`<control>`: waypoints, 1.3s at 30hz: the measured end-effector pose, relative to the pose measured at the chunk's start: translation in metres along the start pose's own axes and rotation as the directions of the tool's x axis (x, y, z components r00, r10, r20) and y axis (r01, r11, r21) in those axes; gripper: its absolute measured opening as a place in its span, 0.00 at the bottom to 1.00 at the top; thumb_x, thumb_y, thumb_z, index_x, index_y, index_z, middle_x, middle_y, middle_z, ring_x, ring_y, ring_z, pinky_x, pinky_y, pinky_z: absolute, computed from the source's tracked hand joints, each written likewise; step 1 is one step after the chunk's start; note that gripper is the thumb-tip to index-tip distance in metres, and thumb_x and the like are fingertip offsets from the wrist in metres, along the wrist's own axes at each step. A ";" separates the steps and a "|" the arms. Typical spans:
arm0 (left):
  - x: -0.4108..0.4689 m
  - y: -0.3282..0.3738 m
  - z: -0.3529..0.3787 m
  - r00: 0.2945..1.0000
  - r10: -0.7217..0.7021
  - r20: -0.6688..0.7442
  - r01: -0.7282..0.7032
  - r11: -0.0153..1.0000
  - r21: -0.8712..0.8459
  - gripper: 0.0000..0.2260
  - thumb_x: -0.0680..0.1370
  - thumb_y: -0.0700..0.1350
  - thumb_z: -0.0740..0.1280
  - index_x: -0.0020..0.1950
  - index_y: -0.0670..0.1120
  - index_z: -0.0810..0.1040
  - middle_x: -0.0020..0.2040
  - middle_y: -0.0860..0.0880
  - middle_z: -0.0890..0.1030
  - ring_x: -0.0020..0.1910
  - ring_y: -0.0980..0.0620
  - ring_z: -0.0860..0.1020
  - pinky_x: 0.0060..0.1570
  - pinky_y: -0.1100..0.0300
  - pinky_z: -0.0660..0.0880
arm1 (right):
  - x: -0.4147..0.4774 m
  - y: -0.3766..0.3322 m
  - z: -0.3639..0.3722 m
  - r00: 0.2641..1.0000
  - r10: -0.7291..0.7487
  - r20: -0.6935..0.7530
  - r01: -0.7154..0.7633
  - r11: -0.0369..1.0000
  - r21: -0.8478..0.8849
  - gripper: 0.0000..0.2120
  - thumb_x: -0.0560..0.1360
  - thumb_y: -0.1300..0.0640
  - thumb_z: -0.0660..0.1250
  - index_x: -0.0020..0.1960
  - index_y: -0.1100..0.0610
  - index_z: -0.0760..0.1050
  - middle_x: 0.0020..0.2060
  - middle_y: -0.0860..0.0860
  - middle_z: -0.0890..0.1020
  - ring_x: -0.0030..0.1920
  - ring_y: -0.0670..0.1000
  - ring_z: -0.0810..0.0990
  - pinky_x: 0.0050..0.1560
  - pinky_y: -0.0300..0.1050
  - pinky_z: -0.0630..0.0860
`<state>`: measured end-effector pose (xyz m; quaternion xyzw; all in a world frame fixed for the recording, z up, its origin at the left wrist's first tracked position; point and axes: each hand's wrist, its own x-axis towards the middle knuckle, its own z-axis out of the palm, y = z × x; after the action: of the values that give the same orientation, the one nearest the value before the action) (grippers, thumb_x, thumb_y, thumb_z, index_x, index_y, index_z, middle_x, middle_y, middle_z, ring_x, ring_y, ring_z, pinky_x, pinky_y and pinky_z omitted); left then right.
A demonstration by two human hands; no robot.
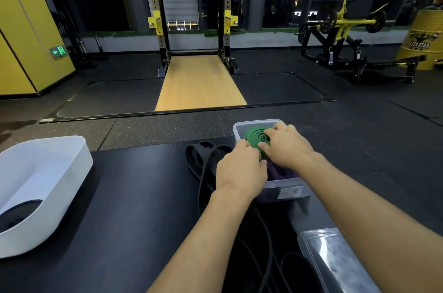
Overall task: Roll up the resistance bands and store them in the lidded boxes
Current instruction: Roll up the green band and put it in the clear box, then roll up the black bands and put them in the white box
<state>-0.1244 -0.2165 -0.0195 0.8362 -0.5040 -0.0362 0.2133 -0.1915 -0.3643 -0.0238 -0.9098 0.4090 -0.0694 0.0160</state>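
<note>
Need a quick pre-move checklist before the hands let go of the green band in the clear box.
1. Green band rolled: ok, coil shows.
2. Green band in clear box: ok, far end; left hand and right hand hold it.
3. Coil below rim: cannot tell, hands cover it.
4. Purple band stored: ok, near end of box.
5. Box lidded: not ok, open.
6. Black bands stored: not ok, loose on mat, left of box.

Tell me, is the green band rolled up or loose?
Rolled up: the green band shows spiral coils and sits in the clear box.
</note>
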 end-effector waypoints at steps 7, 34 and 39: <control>-0.005 0.000 0.002 1.000 0.013 0.005 -0.013 0.999 -0.031 0.14 0.85 0.53 0.62 0.60 0.50 0.84 0.66 0.53 0.73 0.56 0.44 0.80 0.55 0.50 0.76 | -0.003 0.007 0.004 0.995 -0.084 -0.051 0.088 0.994 0.072 0.18 0.84 0.48 0.59 0.72 0.49 0.73 0.67 0.46 0.74 0.67 0.53 0.73 0.65 0.57 0.69; -0.123 -0.109 -0.039 0.985 -0.172 -0.028 0.159 0.953 -0.258 0.22 0.83 0.54 0.67 0.77 0.54 0.71 0.73 0.56 0.73 0.70 0.53 0.75 0.66 0.54 0.75 | -0.132 -0.081 -0.038 0.966 -0.253 -0.047 0.256 0.935 0.247 0.08 0.80 0.47 0.67 0.56 0.46 0.82 0.42 0.40 0.78 0.50 0.49 0.80 0.51 0.49 0.78; -0.170 -0.136 -0.043 0.968 -0.236 0.087 0.250 0.866 -0.433 0.23 0.81 0.53 0.70 0.77 0.56 0.72 0.66 0.58 0.78 0.63 0.60 0.78 0.63 0.60 0.75 | -0.174 -0.103 -0.027 0.947 -0.207 0.247 0.177 0.975 0.138 0.22 0.78 0.37 0.67 0.67 0.47 0.77 0.58 0.47 0.83 0.61 0.53 0.80 0.60 0.50 0.77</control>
<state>-0.0833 -0.0025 -0.0603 0.8221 -0.3767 -0.1889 0.3828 -0.2331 -0.1646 -0.0079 -0.9441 0.3081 0.0258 0.1143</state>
